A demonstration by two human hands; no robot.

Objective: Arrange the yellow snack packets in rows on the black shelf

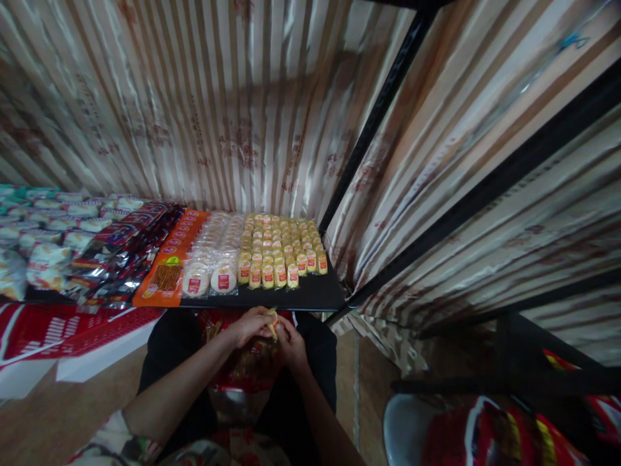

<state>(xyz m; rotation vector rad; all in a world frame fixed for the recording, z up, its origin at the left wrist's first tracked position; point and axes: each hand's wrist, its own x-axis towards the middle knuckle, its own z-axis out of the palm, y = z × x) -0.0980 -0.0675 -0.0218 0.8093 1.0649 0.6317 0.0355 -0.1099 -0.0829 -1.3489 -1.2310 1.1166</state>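
Left hand [250,327]: fingers closed on a small yellow snack packet [273,321] | Right hand [292,344]: fingers pinching the same packet from below | Packet location: between both hands, above the red bag [247,372] on the lap, just below the black shelf [310,294] edge | Shelf: rows of yellow packets [281,249], round white cakes [213,275].

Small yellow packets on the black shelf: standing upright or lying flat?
Upright. The small yellow packets stand in tidy rows on the black shelf, labels facing forward.
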